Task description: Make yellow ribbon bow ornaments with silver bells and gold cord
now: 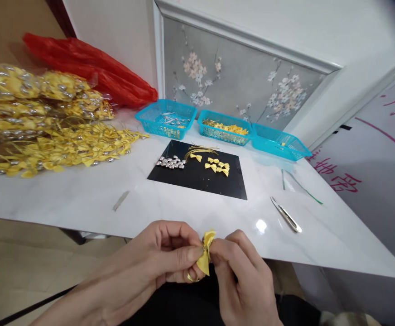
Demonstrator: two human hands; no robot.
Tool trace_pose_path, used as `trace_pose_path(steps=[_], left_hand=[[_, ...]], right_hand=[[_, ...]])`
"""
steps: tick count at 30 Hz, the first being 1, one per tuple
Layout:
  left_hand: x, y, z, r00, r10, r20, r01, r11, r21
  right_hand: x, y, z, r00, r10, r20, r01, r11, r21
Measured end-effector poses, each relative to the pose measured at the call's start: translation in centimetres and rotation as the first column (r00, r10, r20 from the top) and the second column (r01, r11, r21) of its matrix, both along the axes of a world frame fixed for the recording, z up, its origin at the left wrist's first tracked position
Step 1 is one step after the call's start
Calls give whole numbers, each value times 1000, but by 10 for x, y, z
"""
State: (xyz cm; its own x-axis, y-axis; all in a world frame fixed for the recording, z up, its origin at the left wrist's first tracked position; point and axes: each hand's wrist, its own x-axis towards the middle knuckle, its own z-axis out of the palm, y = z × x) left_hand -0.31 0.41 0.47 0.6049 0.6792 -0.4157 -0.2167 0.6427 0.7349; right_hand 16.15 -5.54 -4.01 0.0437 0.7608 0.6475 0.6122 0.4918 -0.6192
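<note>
Just off the table's front edge, a yellow ribbon bow (204, 258) is pinched between thumb and finger of my left hand (173, 256). My right hand (241, 271) is closed at the bow's right side, its thumb and fingertip pressed together near the middle; what they grip there is too small to make out. A bit of yellow ribbon also shows under my left fingers. Beyond my hands, a black mat (197, 179) bears silver beads (172, 163), several yellow bows (218, 166) and thin golden strands (202, 149).
Three blue baskets (224, 136) stand along the back. Small scissors (286, 215) and green strips (302, 188) lie at right, a grey scrap (121, 200) at left. Bundles of yellow ribbon pieces (65, 147), bagged bundles (10, 102) and a red bag (92, 68) fill the left.
</note>
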Motion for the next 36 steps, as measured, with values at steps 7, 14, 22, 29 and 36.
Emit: trace_pose_path(steps=[7, 14, 22, 29, 36], left_hand=[[-2, 6, 2, 977, 11, -211, 51, 956, 288], [-4, 7, 10, 856, 122, -502, 268, 725, 634], [-5, 2, 8, 878, 168, -448, 189, 737, 648], [2, 3, 9, 862, 333, -381, 106, 619, 778], [3, 3, 12, 865, 361, -348, 89, 572, 816]], right_hand=[[19, -6, 12, 995, -87, 41, 90, 993, -78], [36, 9, 45, 985, 155, 79, -132, 962, -239], [19, 14, 36, 965, 119, -233, -190, 932, -308], [17, 15, 41, 987, 139, -86, -153, 970, -188], [10, 18, 38, 982, 158, -107, -171, 977, -126]])
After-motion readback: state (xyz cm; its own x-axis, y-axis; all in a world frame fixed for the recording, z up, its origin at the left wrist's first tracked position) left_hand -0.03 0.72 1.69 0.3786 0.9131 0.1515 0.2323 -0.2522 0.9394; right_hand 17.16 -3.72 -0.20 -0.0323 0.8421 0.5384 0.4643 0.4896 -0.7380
